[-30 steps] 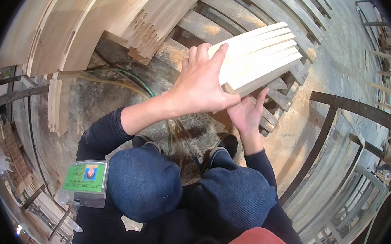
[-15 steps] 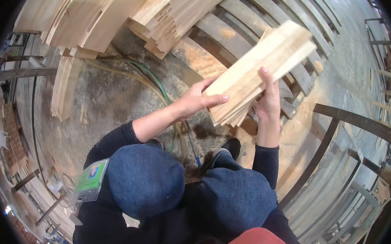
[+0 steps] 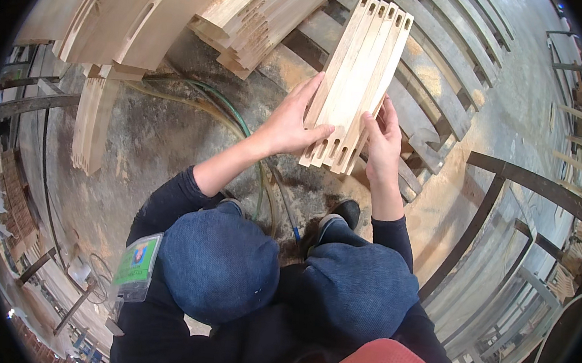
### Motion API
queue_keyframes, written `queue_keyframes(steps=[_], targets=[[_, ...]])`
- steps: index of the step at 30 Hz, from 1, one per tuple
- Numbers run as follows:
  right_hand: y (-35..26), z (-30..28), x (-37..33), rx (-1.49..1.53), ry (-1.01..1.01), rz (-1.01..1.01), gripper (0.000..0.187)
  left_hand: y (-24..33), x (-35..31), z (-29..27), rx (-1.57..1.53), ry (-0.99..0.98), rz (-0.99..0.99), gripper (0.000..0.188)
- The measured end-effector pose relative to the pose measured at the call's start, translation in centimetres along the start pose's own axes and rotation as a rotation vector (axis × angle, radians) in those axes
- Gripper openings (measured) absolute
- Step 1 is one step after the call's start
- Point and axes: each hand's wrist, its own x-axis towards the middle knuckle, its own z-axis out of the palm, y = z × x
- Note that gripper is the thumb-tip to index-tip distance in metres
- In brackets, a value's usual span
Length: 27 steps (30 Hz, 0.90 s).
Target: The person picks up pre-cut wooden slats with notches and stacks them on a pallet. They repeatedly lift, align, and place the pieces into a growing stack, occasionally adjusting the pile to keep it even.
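Observation:
Between my two hands is a bundle of several pale wooden slats (image 3: 355, 85), pressed side by side with their narrow edges facing up. Oval slots show near both ends of the slats. My left hand (image 3: 291, 119) grips the bundle's left side near its lower end, thumb laid across the edges. On the opposite side, my right hand (image 3: 383, 135) is closed against the outer slat, thumb on top and fingers behind. The slats are held up over the floor and the pallet, tilted slightly to the right at their far end.
Wooden pallets (image 3: 438, 104) dusted with sawdust lie at the far right. Stacked slotted boards (image 3: 268, 25) stand far left, with a smaller stack (image 3: 94, 124) below. A green hose (image 3: 231, 113) crosses the floor. A dark metal frame (image 3: 477, 228) rises at right.
The slat bundle has turned from broad face up to narrow edges up, and it points more straight ahead. My right hand has shifted slightly left and down along it.

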Motion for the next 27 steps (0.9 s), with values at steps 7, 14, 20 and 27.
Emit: queue_keyframes(steps=[7,14,20,27], targets=[[0.4,-1.2,-0.5,0.039,-0.007,0.029,0.05,0.2,0.8,-1.3,-0.166,-0.06,-0.24,0.093],[0.5,-2.1,-0.2,0.036,0.002,0.104,0.05,0.1,0.5,-1.4,-0.182,-0.071,-0.264,0.091],[0.9,-2.2,-1.8,0.008,0.009,0.119,0.052,-0.7,-1.5,-0.2,-0.091,-0.078,-0.285,0.1],[1.5,-3.0,-7.6,-0.03,-0.068,0.513,0.058,0.3,-2.2,0.8,-0.298,-0.138,-0.325,0.102]])
